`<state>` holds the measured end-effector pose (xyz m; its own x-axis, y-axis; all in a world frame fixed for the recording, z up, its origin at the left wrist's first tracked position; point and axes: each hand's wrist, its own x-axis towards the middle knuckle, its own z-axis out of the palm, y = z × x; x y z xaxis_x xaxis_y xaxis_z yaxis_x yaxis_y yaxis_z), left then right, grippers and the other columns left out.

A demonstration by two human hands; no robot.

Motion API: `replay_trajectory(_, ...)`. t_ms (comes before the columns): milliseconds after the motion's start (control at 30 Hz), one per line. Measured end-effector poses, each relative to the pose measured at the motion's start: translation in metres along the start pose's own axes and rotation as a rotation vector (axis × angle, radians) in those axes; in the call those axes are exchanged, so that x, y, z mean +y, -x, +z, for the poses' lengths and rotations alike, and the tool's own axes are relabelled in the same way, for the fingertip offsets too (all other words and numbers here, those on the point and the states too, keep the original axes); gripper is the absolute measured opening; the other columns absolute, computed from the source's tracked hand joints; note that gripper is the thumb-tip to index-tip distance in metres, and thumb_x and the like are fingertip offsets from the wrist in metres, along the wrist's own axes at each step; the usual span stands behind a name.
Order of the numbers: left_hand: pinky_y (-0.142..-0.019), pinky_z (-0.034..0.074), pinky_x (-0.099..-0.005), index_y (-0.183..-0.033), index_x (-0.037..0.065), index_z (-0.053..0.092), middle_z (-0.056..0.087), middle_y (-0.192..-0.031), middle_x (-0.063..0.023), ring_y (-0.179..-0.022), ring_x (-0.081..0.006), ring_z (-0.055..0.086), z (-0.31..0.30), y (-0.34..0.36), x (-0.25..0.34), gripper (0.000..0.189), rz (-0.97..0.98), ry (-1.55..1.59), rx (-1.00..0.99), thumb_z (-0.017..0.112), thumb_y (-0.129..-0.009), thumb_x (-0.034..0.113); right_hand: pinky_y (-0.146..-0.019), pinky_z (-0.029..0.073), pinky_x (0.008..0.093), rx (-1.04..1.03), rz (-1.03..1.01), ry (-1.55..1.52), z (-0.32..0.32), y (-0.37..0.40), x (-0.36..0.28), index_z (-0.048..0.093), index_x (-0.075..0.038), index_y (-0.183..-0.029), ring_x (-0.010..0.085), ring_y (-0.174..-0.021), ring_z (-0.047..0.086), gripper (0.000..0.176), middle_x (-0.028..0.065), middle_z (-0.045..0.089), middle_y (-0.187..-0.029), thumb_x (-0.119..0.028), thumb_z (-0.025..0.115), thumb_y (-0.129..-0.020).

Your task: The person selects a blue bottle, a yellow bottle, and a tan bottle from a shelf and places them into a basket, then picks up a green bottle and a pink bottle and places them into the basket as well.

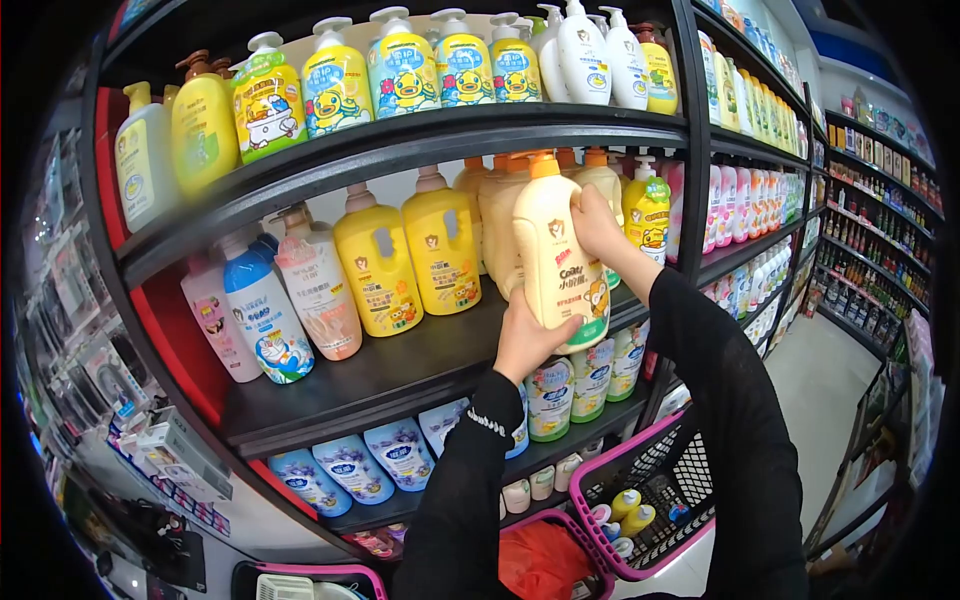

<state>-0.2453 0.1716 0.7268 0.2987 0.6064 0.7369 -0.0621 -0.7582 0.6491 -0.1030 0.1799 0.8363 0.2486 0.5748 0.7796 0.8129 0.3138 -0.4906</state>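
A cream pump bottle (548, 255) with an orange top and a cartoon label is held upright in front of the middle shelf. My left hand (535, 335) grips it low down, the thumb across its front near the base. Higher up, my right hand (598, 225) is closed around its right side; some of those fingers are hidden behind it. Similar cream bottles (497, 215) with orange tops stand on the shelf just behind. To the left are two yellow bottles (375, 270) with handles, and a yellow duck bottle (648, 210) is to the right.
Yellow and white pump bottles (405, 70) line the upper shelf (420, 128). Blue bottles (400, 455) fill the lower shelf. On the floor, a black basket with a pink rim (650, 445) holds several bottles, beside a basket with a red bag (540, 565). An aisle (810, 385) runs along the right.
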Motion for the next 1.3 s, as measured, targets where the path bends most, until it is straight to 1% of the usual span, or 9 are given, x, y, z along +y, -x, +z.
replay_trajectory(133, -0.072, 0.047, -0.0329, -0.1, -0.005, 0.038, 0.057, -0.091, -0.0188, -0.084, -0.0258, 0.059, 0.009, 0.029, 0.008, 0.062, -0.086, 0.013, 0.034, 0.075, -0.06, 0.025, -0.073, 0.043, 0.0416, -0.112, 0.045, 0.042, -0.006, 0.022, -0.004, 0.047, 0.01, -0.085, 0.0411, -0.084, 0.053, 0.021, 0.0296, 0.054, -0.086, -0.01, 0.046, -0.079)
replay_trajectory(333, -0.079, 0.043, -0.0316, -0.109, -0.004, 0.036, 0.053, -0.1, -0.017, -0.092, -0.0229, 0.054, 0.016, 0.08, 0.02, 0.066, -0.12, 0.023, 0.027, 0.074, -0.061, 0.02, -0.07, 0.042, 0.0404, -0.211, 0.027, 0.003, -0.014, 0.074, -0.002, 0.042, 0.009, -0.087, 0.041, -0.081, 0.053, 0.023, 0.0292, 0.053, -0.081, -0.013, 0.043, -0.083)
replay_trajectory(433, -0.082, 0.042, -0.0318, -0.112, -0.003, 0.035, 0.051, -0.103, -0.0136, -0.095, -0.0196, 0.052, 0.027, 0.114, 0.029, 0.066, -0.131, 0.295, 0.017, 0.074, -0.059, 0.01, -0.073, 0.041, 0.0404, -0.263, -0.055, -0.13, -0.024, 0.108, -0.001, 0.04, 0.008, -0.089, 0.0428, -0.085, 0.051, 0.021, 0.03, 0.051, -0.085, -0.011, 0.043, -0.082)
replay_trajectory(633, -0.082, 0.042, -0.0324, -0.112, -0.001, 0.036, 0.05, -0.103, -0.0125, -0.096, -0.0197, 0.051, 0.05, 0.193, 0.052, 0.068, -0.246, 0.193, 0.035, 0.075, -0.059, 0.012, -0.077, 0.04, 0.0374, -0.443, 0.022, -0.372, -0.072, 0.178, -0.002, 0.04, 0.004, -0.097, 0.0364, -0.091, 0.051, 0.023, 0.0235, 0.052, -0.092, -0.012, 0.046, -0.082)
replay_trajectory(867, -0.083, 0.043, -0.0318, -0.117, 0.0, 0.032, 0.046, -0.108, -0.0101, -0.101, -0.0184, 0.049, 0.091, 0.268, 0.118, 0.075, -0.432, 0.41, -0.096, 0.076, -0.057, 0.008, -0.073, 0.042, 0.032, -0.691, 0.223, -0.578, -0.168, 0.243, -0.001, 0.042, 0.003, -0.096, 0.0211, -0.085, 0.053, 0.024, 0.0149, 0.053, -0.089, -0.01, 0.052, -0.078)
replay_trajectory(933, -0.085, 0.042, -0.0328, -0.119, 0.0, 0.029, 0.045, -0.11, -0.0103, -0.103, -0.0191, 0.048, 0.109, 0.291, 0.132, 0.079, -0.482, 0.463, -0.103, 0.077, -0.057, 0.008, -0.071, 0.043, 0.0217, -0.887, 0.385, -0.693, -0.201, 0.258, 0.0, 0.042, 0.0, -0.101, 0.0076, -0.086, 0.049, 0.024, 0.0048, 0.049, -0.092, -0.006, 0.051, -0.08)
replay_trajectory(1000, -0.087, 0.041, -0.0331, -0.12, 0.0, 0.027, 0.044, -0.112, -0.0109, -0.105, -0.0196, 0.047, 0.128, 0.311, 0.146, 0.08, -0.492, 0.469, -0.173, 0.077, -0.058, 0.008, -0.073, 0.041, 0.0257, -0.841, 0.285, -0.686, -0.227, 0.279, 0.011, 0.043, 0.001, -0.097, 0.0115, -0.082, 0.049, 0.026, 0.0054, 0.049, -0.086, -0.007, 0.053, -0.074)
replay_trajectory(1100, -0.088, 0.04, -0.0329, -0.121, 0.0, 0.027, 0.044, -0.113, -0.0112, -0.106, -0.0193, 0.046, 0.159, 0.336, 0.169, 0.081, -0.561, 0.516, -0.195, 0.077, -0.058, 0.01, -0.076, 0.041, 0.0251, -0.963, 0.523, -0.836, -0.27, 0.298, 0.021, 0.045, 0.0, -0.102, 0.0103, -0.088, 0.049, 0.032, 0.0041, 0.05, -0.093, -0.004, 0.055, -0.072)
replay_trajectory(1300, -0.09, 0.036, -0.0329, -0.126, 0.002, 0.024, 0.043, -0.118, -0.0113, -0.11, -0.0202, 0.044, 0.213, 0.363, 0.192, 0.087, -0.604, 0.542, -0.349, 0.077, -0.058, 0.016, -0.081, 0.041, 0.026, -1.153, 0.589, -0.79, -0.337, 0.317, 0.055, 0.048, 0.0, -0.106, 0.0112, -0.092, 0.051, 0.044, 0.0043, 0.054, -0.099, -0.003, 0.063, -0.064)
